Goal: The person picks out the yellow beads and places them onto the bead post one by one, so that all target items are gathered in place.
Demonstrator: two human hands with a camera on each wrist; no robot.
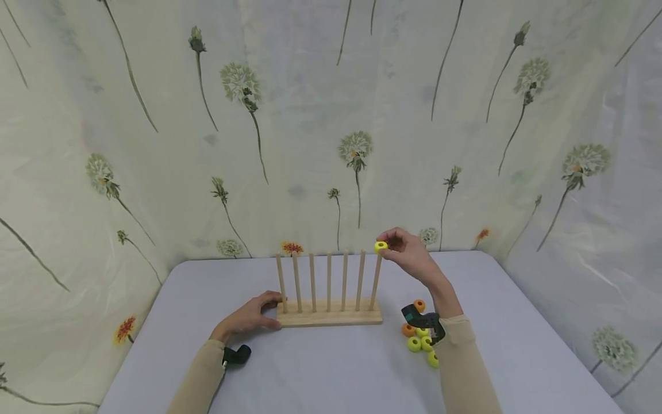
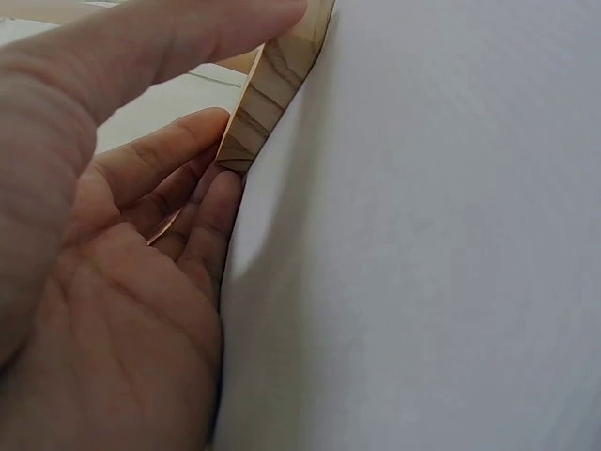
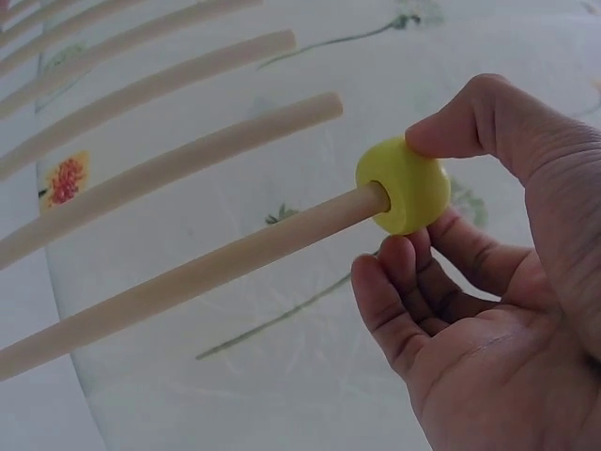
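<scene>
A wooden rack [image 1: 331, 319] with a row of several upright pegs stands on the table in the head view. At its left end my left hand [image 1: 250, 315] grips the base, thumb at the front edge and fingers behind; the left wrist view shows the base end [image 2: 268, 99] between them. My right hand [image 1: 414, 259] pinches a yellow bead [image 3: 418, 183] between thumb and fingers at the top of the rightmost peg [image 3: 216, 268]. In the right wrist view the peg's tip sits in the bead's hole. No beads show on the other pegs.
Loose yellow beads [image 1: 414, 344] and orange beads [image 1: 408, 330] lie on the white table [image 1: 331, 374], right of the rack and partly hidden by the right forearm. A dandelion-patterned curtain [image 1: 300, 144] hangs behind the table and along its sides.
</scene>
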